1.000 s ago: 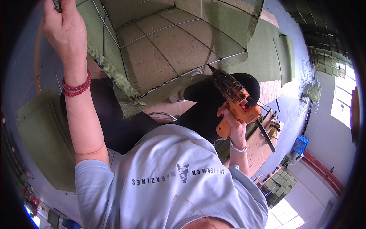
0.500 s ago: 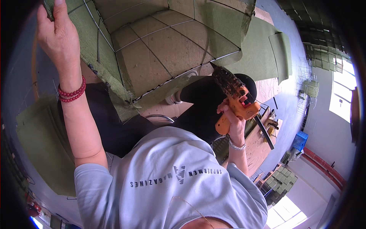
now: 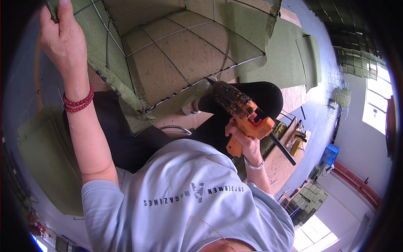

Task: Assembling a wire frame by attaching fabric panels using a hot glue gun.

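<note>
My right hand is closed round the handle of an orange hot glue gun, with a dark glue stick jutting from its rear. Black residue coats its front, and the nozzle tip lies close to the lower wire of a wire frame. Dark glue dots that wire along its length. Green mesh fabric hangs over the frame's left side. At the upper left my left hand pinches the fabric's edge between thumb and fingers, partly cut off by the picture's rim.
Beyond the frame, green fabric sheets cover a wooden board. At right a small wooden table bears tools and a yellow roll. More green fabric lies at left. Wire racks, a blue crate and stacked green pieces stand farther right.
My right hand has moved the glue gun left and slightly down, its nozzle travelling along the lower wire. My left hand has barely shifted on the fabric.
</note>
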Available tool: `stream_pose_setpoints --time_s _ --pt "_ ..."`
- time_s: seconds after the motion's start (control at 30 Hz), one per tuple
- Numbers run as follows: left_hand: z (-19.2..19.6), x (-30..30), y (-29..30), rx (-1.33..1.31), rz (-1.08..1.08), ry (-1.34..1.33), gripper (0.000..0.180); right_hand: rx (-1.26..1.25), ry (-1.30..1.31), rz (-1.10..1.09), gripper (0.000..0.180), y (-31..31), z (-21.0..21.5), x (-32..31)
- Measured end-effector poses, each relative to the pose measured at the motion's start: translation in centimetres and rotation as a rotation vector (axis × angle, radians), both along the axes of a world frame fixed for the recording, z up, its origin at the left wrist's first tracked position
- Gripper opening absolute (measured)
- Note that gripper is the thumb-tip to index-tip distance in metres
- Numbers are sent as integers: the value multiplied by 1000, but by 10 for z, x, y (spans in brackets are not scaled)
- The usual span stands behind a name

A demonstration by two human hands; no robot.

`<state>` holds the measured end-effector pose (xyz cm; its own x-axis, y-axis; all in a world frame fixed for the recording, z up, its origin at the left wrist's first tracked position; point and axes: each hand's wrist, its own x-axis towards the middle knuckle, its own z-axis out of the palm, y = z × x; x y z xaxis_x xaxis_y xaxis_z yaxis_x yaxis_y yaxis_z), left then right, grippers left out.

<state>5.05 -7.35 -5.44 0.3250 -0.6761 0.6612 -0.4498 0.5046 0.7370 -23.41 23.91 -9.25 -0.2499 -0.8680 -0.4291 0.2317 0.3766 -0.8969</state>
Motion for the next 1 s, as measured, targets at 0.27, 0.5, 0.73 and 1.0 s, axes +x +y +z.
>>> stream_pose_setpoints --time_s 0.27,0.5,0.73,1.0 --pt "0 6 3 39 7 9 36 -4 -7 47 29 4 0 11" --pt "0 5 4 20 -2 15 34 27 37 -4 27 4 0 10" --pt "-2 13 5 66 3 -55 34 1 80 -65 28 -4 1 3" --pt "0 10 4 41 42 -71 38 -39 199 -216 27 -11 2 -13"
